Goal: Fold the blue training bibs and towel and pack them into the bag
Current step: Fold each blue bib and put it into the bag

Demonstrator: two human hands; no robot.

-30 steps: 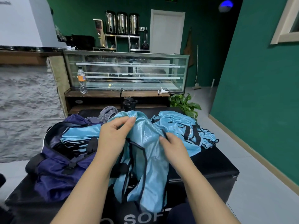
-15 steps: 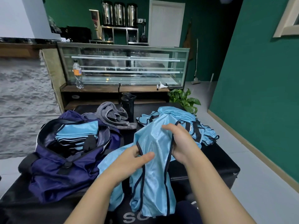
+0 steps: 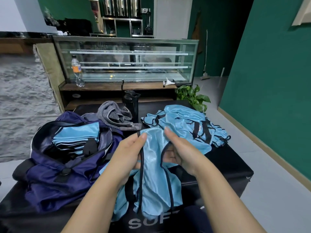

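Head view: task partway through, roughly mid-run by my estimate.

Done: bag [image 3: 67,165] sits unzipped on the left of the worktop [image 3: 223,162], with a neat stack of folded bibs [image 3: 77,135] already inside. Can't count them, several layers by the edges.

In hand: one bib [image 3: 154,167] held up over the near edge of the worktop, its lower part hanging loose down the front. Left hand [image 3: 129,157] grips its left side, thumb on top near the black trim. Right hand [image 3: 181,153] holds the right side, fingers curled round the fabric at the armhole. Both grips closed on the same bib. It isn't folded yet; looks like the shoulders are being lined up for the first fold.

Left:
- pile of unfolded bibs [image 3: 185,126] on the far right of the worktop, just behind the right hand, tangled, count unclear
- grey towel [image 3: 116,116] crumpled behind the bag, beside a black bottle [image 3: 131,103], untouched
- bag not yet closed, if that's wanted

Risk: the fabric looks slippery and thin, so folds may slide apart when dropped onto the stack. Bag room looks fine so far, but depth is hidden.
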